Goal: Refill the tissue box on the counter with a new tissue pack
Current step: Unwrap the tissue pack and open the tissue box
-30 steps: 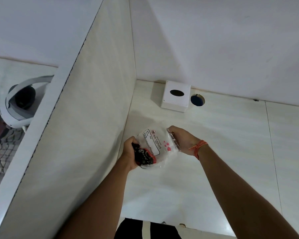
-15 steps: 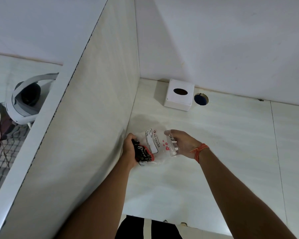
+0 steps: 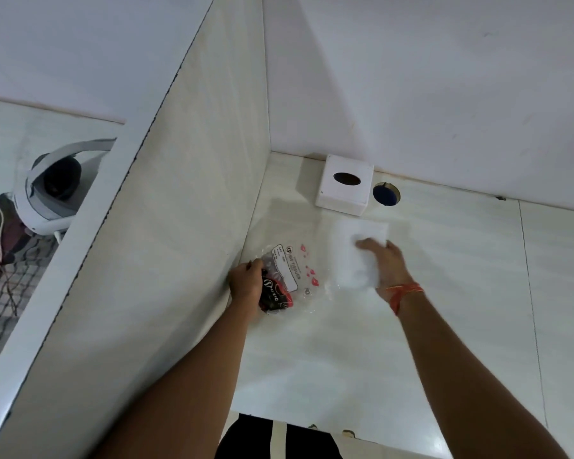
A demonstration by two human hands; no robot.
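A white square tissue box (image 3: 344, 184) with a dark oval slot stands at the back of the counter, against the wall. My left hand (image 3: 245, 286) grips the clear plastic wrapper (image 3: 287, 278) with its black, red and pink print, near the left side panel. My right hand (image 3: 383, 265) holds a white stack of tissues (image 3: 358, 248), blurred by motion, pulled clear of the wrapper's right end and just in front of the box.
A round hole (image 3: 386, 194) with a dark blue inside sits in the counter right of the box. A tall white side panel (image 3: 166, 226) bounds the counter on the left. Beyond it lies a white headset (image 3: 52, 190). The counter's front edge (image 3: 312, 422) is near my body.
My right hand has drawn the white tissue stack out of the wrapper and moved right and toward the box. The left hand keeps hold of the emptied wrapper.
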